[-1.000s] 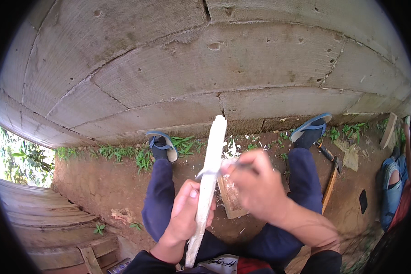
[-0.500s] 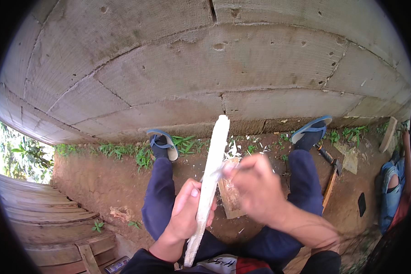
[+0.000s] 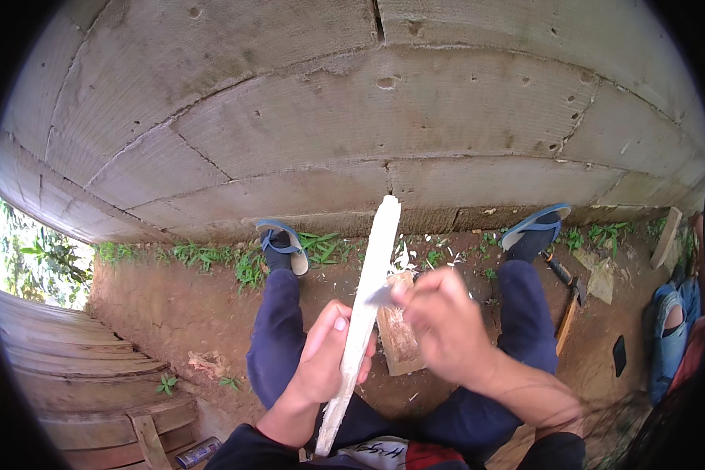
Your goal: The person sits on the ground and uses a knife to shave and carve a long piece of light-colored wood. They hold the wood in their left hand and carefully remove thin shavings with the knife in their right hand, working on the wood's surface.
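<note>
Pale, bare wood forms the stick [image 3: 362, 313], which lies in front of me on a steep diagonal: its lower end sits close to my body, and its far end points toward the grey wall [image 3: 493, 94], leaning slightly right. My left hand [image 3: 321, 364] is the nearer one, in direct contact: it is closed around the lower half of the stick, thumb along the left side and fingertips showing on the right side. My right hand [image 3: 450, 333] is positioned to the right of the stick and is closed on a small blade [image 3: 381, 297]; the handle is hidden within the fingers, and part of the hand is blurred. Governing relation: the blade extends leftward from the right hand, crosswise to the stick's long axis, and overlaps its right edge at a level just beyond the left thumb. Whether the edge bears on the wood or passes just above it, I cannot tell. The left hand therefore sits on the body side of the blade, with the longer exposed length of stick on the wall side. Below, a wooden block [image 3: 403, 352] rests on the soil, near scattered pale shavings [image 3: 436, 255].
</note>
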`<state>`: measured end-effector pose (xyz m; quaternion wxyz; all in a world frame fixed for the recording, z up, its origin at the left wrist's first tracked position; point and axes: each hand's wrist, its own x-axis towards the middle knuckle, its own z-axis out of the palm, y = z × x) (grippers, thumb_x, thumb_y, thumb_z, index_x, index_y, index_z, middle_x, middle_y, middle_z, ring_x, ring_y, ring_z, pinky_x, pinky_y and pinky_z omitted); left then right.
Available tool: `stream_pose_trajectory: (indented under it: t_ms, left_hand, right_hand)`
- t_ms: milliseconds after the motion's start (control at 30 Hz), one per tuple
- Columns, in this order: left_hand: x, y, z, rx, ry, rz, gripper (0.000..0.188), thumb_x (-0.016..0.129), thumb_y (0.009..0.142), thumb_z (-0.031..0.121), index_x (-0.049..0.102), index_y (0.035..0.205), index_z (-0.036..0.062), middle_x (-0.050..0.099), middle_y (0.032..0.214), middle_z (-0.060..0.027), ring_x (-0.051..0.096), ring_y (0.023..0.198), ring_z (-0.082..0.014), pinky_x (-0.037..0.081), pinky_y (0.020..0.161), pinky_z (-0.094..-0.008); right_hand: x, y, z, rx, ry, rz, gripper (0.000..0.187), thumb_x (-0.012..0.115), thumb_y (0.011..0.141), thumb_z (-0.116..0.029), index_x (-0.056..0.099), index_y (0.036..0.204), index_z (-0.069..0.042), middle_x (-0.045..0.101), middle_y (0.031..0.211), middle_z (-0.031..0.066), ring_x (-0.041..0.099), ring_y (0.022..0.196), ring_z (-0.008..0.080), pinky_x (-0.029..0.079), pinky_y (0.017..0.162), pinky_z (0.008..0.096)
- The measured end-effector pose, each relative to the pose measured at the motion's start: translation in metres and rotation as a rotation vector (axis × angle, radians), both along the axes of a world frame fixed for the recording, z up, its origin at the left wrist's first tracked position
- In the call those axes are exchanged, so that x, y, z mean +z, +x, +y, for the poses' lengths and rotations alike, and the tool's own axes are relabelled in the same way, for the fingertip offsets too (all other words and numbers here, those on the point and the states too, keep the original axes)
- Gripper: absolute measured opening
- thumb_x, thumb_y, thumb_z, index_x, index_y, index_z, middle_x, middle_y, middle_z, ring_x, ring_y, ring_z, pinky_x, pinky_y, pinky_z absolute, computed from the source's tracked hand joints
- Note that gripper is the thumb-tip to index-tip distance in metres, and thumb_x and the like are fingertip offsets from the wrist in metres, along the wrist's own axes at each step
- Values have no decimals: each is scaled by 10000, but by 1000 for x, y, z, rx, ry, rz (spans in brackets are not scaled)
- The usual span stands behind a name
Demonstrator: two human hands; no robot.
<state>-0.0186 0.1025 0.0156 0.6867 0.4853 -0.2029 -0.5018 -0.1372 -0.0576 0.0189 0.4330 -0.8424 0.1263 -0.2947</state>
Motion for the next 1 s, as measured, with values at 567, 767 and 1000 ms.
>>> stream_pose_trajectory:
  t_ms: [567, 767, 1000]
  left_hand:
    - [1, -1, -4, -60, 76, -31, 329, 347, 1023, 401, 373, 1030, 72, 542, 796, -113, 521, 503, -144, 436, 457, -256]
    - [2, -5, -1, -24, 25, -31, 329, 359, 1019, 403, 374, 1030, 74, 539, 800, -111, 523, 506, -147, 436, 461, -253]
    - [-2, -7, -1, 3, 22, -47, 314, 367, 1019, 393, 379, 1025, 79, 544, 796, -102, 521, 508, -134, 434, 456, -251]
  right_hand:
    - [2, -8, 16, 115, -124, 52, 402, 625, 764, 8, 662, 1117, -181, 520, 953, 107, 633, 716, 234, 540, 562, 341]
    - [-1, -6, 5, 39, -85, -4, 371, 629, 788, 20, 650, 1129, -127, 522, 959, 113, 613, 648, 232, 521, 533, 336]
    - [0, -9, 4, 57, -114, 37, 408, 642, 795, 18, 636, 1168, -147, 511, 990, 101, 630, 676, 236, 544, 565, 334]
